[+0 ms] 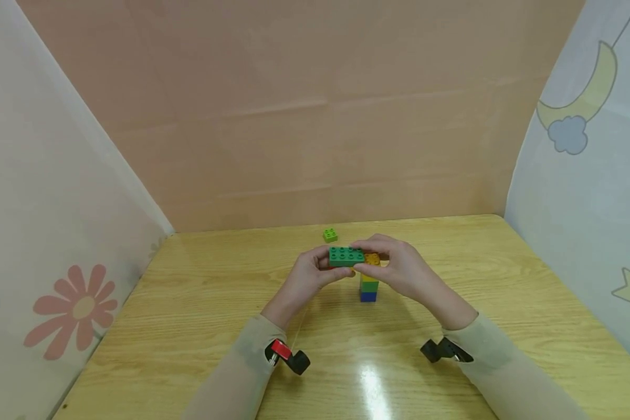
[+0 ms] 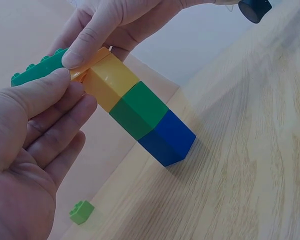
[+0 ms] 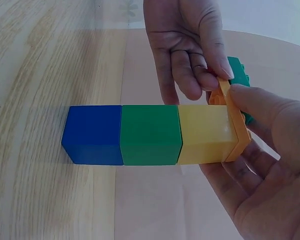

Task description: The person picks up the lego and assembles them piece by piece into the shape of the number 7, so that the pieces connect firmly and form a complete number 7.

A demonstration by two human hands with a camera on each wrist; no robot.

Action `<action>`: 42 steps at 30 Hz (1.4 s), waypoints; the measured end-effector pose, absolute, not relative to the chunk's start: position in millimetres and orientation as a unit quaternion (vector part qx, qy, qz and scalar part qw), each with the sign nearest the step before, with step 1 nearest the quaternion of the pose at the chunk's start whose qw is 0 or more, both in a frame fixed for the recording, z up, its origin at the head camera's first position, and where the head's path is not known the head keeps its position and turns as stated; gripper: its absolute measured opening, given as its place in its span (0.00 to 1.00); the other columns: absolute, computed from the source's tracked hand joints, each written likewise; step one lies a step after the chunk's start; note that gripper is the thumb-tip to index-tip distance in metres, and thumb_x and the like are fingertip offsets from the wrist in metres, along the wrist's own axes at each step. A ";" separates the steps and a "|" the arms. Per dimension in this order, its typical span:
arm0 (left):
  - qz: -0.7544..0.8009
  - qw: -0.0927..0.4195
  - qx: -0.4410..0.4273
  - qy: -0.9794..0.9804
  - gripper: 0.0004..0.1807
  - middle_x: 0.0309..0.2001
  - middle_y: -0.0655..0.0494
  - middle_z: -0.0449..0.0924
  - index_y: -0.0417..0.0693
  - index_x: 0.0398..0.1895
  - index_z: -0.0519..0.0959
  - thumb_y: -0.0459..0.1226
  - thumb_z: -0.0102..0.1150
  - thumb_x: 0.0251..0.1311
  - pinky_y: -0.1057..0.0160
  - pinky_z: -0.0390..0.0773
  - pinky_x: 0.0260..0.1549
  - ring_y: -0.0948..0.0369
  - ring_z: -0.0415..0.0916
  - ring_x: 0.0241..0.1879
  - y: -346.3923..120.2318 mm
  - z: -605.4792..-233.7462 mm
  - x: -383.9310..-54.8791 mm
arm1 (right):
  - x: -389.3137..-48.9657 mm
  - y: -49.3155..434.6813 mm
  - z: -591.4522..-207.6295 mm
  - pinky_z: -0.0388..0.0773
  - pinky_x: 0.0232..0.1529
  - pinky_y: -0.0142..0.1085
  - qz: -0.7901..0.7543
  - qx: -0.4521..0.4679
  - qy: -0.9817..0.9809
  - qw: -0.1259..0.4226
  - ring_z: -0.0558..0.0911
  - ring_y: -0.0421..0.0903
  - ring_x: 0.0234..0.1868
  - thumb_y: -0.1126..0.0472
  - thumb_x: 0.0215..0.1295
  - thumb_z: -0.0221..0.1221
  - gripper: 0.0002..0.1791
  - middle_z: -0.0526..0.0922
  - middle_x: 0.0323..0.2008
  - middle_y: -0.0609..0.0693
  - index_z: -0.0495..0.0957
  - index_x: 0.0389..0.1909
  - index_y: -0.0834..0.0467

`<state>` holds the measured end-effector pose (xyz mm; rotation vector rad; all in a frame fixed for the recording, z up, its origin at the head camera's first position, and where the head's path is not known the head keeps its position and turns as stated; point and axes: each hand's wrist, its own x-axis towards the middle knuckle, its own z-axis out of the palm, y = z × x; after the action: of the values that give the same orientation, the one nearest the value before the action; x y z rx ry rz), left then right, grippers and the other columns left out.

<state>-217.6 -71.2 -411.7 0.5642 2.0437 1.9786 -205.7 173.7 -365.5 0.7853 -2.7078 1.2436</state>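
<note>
A tower of toy building bricks stands upright on the table, with a blue brick (image 3: 92,132) at the bottom, a green brick (image 3: 150,132) above it and a yellow brick (image 3: 205,132) over that. On top lies a thin orange plate (image 3: 236,120) that juts out to the left. A long green brick (image 1: 346,255), studs up, sits over the jutting part. My left hand (image 1: 305,275) pinches its left end between thumb and fingers. From the other side, my right hand (image 1: 403,267) grips the same long brick near its right end, thumb in front.
A small lime-green brick (image 1: 330,235) lies near the back edge of the wooden table (image 1: 199,326). Behind rises a tan backdrop (image 1: 315,116), with pale decorated panels at left and right. Each wrist carries a small black camera.
</note>
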 end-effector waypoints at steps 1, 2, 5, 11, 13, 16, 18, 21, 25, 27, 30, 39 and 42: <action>0.676 0.122 0.193 0.701 0.24 0.56 0.55 0.91 0.51 0.68 0.84 0.41 0.75 0.72 0.56 0.84 0.61 0.56 0.88 0.58 -71.0 -411.6 -218.1 | -206.2 174.1 -365.6 0.82 0.62 0.60 0.402 0.255 -0.879 0.031 0.84 0.49 0.57 0.58 0.74 0.74 0.23 0.87 0.56 0.44 0.86 0.68 0.51; 0.675 0.123 0.194 0.701 0.24 0.56 0.55 0.91 0.51 0.68 0.83 0.42 0.75 0.72 0.56 0.84 0.62 0.56 0.88 0.59 -70.9 -411.6 -218.5 | -206.7 174.6 -365.8 0.82 0.62 0.60 0.402 0.255 -0.879 0.032 0.84 0.49 0.56 0.58 0.74 0.74 0.23 0.86 0.56 0.44 0.86 0.68 0.51; 0.669 0.120 0.210 0.703 0.25 0.57 0.54 0.90 0.51 0.71 0.81 0.47 0.70 0.77 0.53 0.81 0.66 0.55 0.87 0.60 -70.8 -412.0 -219.5 | -208.1 176.1 -366.8 0.82 0.62 0.59 0.400 0.255 -0.880 0.034 0.84 0.48 0.57 0.58 0.75 0.74 0.23 0.87 0.56 0.44 0.86 0.68 0.51; 0.663 0.102 0.237 0.703 0.28 0.58 0.52 0.90 0.49 0.76 0.77 0.54 0.56 0.84 0.45 0.70 0.75 0.54 0.88 0.59 -71.3 -413.5 -219.8 | -209.6 177.8 -368.7 0.82 0.61 0.57 0.406 0.252 -0.878 0.032 0.85 0.49 0.58 0.56 0.74 0.74 0.22 0.87 0.56 0.44 0.87 0.67 0.50; 0.670 0.099 0.240 0.696 0.26 0.58 0.51 0.90 0.50 0.75 0.77 0.53 0.56 0.85 0.43 0.69 0.76 0.53 0.88 0.58 -71.2 -413.0 -219.5 | -209.9 177.8 -368.7 0.82 0.61 0.57 0.408 0.251 -0.877 0.031 0.85 0.49 0.58 0.56 0.74 0.74 0.22 0.87 0.56 0.44 0.87 0.67 0.50; 0.679 0.096 0.240 0.687 0.23 0.57 0.50 0.91 0.52 0.73 0.77 0.51 0.58 0.85 0.40 0.68 0.76 0.51 0.89 0.57 -70.5 -412.6 -218.9 | -210.0 177.8 -368.4 0.82 0.61 0.58 0.408 0.251 -0.877 0.031 0.85 0.49 0.58 0.56 0.74 0.74 0.22 0.87 0.55 0.44 0.87 0.67 0.50; 0.682 0.095 0.238 0.685 0.21 0.56 0.51 0.91 0.53 0.71 0.78 0.51 0.58 0.84 0.40 0.68 0.76 0.51 0.89 0.56 -70.2 -412.2 -218.1 | -209.8 177.8 -368.1 0.82 0.61 0.58 0.409 0.251 -0.877 0.030 0.85 0.49 0.58 0.56 0.74 0.74 0.23 0.87 0.55 0.44 0.86 0.67 0.51; 0.684 0.093 0.233 0.685 0.21 0.55 0.50 0.91 0.52 0.71 0.78 0.49 0.58 0.85 0.39 0.67 0.76 0.51 0.89 0.56 -69.6 -412.0 -217.3 | -209.8 177.8 -368.1 0.83 0.61 0.58 0.408 0.252 -0.877 0.028 0.85 0.49 0.58 0.57 0.74 0.74 0.23 0.87 0.55 0.44 0.86 0.67 0.51; 0.688 0.094 0.225 0.683 0.22 0.55 0.48 0.91 0.50 0.73 0.78 0.48 0.59 0.85 0.40 0.67 0.76 0.51 0.89 0.56 -68.4 -411.6 -217.5 | -210.3 178.3 -367.7 0.83 0.60 0.57 0.408 0.252 -0.877 0.031 0.85 0.49 0.57 0.56 0.74 0.74 0.22 0.87 0.55 0.44 0.87 0.67 0.50; 0.689 0.093 0.219 0.685 0.22 0.55 0.48 0.91 0.50 0.73 0.78 0.48 0.59 0.85 0.42 0.69 0.76 0.51 0.89 0.56 -68.0 -410.8 -217.2 | -210.6 178.5 -367.6 0.83 0.60 0.57 0.408 0.252 -0.877 0.032 0.85 0.48 0.57 0.55 0.74 0.74 0.22 0.87 0.55 0.44 0.87 0.67 0.50; 0.694 0.093 0.213 0.682 0.22 0.54 0.48 0.91 0.49 0.73 0.78 0.48 0.59 0.85 0.43 0.70 0.75 0.51 0.89 0.56 -67.6 -410.5 -216.8 | -210.7 178.8 -367.7 0.83 0.61 0.57 0.409 0.251 -0.877 0.030 0.85 0.49 0.58 0.54 0.75 0.74 0.22 0.87 0.56 0.44 0.87 0.67 0.50; 0.709 0.103 0.204 0.667 0.24 0.56 0.47 0.90 0.47 0.73 0.77 0.49 0.59 0.85 0.44 0.69 0.76 0.51 0.88 0.59 -64.5 -415.9 -219.2 | -211.1 179.7 -366.4 0.83 0.61 0.58 0.406 0.243 -0.881 0.028 0.85 0.50 0.59 0.54 0.75 0.73 0.23 0.87 0.57 0.45 0.86 0.67 0.51; 0.709 0.104 0.208 0.666 0.24 0.55 0.47 0.90 0.48 0.73 0.78 0.50 0.59 0.85 0.43 0.69 0.76 0.51 0.87 0.59 -63.7 -417.0 -219.4 | -210.6 180.3 -366.9 0.83 0.61 0.58 0.405 0.243 -0.881 0.028 0.85 0.50 0.59 0.53 0.75 0.73 0.23 0.87 0.57 0.45 0.86 0.67 0.51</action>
<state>-219.4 -63.7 -417.0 0.6148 1.9638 2.0906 -210.6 180.3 -366.9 0.7501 -2.7194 1.2512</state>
